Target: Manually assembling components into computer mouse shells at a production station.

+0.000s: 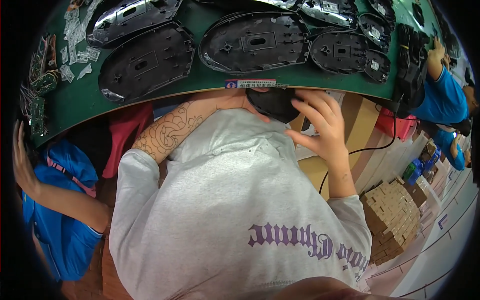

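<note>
Holds a black part [274,106] in the left hand [239,101], over a grey shirt [225,190] and right at the near edge of the bench [75,110]; could drop it toward the lap by easing that grip with nothing firm on the other side; could also scuff it on the bench edge by lifting too close; has the left forearm [170,127] almost level from the left, fingers closed round the part's left side and partly hidden; holds the right forearm [341,175] steeply up, with the right hand [326,117] loosely spread, fingers bent toward the part's right edge, thumb apart below, pinching nothing; cannot tell fingertip contact from mere nearness there; past the edge, see large shells [280,55] hollow side up, small shells [377,66] to the right, clear pieces [75,35] and circuit boards [37,112] to the left; farther off to the right, see stacked cartons [392,222] and a co-worker [442,105] in blue.
</note>
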Action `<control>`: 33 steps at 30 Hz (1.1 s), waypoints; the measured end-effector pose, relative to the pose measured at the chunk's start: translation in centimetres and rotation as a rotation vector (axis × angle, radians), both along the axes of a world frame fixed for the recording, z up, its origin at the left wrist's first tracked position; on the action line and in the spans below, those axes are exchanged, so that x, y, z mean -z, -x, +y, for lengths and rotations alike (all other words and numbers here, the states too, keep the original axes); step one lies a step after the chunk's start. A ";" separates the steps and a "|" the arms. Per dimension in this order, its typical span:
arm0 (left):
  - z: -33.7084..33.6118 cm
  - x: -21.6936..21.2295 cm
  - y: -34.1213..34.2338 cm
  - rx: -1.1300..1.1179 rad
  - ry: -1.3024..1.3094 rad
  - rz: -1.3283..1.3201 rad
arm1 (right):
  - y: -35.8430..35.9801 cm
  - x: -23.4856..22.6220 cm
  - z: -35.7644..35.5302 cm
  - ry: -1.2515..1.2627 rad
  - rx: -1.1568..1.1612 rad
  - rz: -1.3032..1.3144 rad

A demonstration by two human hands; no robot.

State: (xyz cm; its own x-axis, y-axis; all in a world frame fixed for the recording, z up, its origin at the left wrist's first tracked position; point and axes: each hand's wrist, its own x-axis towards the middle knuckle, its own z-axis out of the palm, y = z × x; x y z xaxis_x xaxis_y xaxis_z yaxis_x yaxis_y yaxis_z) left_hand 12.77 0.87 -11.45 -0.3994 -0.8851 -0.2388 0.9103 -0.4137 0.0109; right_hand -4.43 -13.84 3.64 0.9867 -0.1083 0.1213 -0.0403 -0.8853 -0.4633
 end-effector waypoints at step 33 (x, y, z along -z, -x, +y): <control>-1.4 4.1 -1.0 -0.032 0.395 -0.606 | -11.0 -6.9 -14.5 -0.076 -0.061 0.097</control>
State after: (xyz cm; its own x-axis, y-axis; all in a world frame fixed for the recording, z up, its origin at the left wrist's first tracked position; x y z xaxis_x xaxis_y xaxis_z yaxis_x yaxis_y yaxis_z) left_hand 13.81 -0.53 -15.55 -0.2706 -0.9601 -0.0700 0.7084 -0.2479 0.6609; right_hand 6.62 -28.39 10.52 0.9984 -0.0531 0.0186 -0.0354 -0.8497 -0.5260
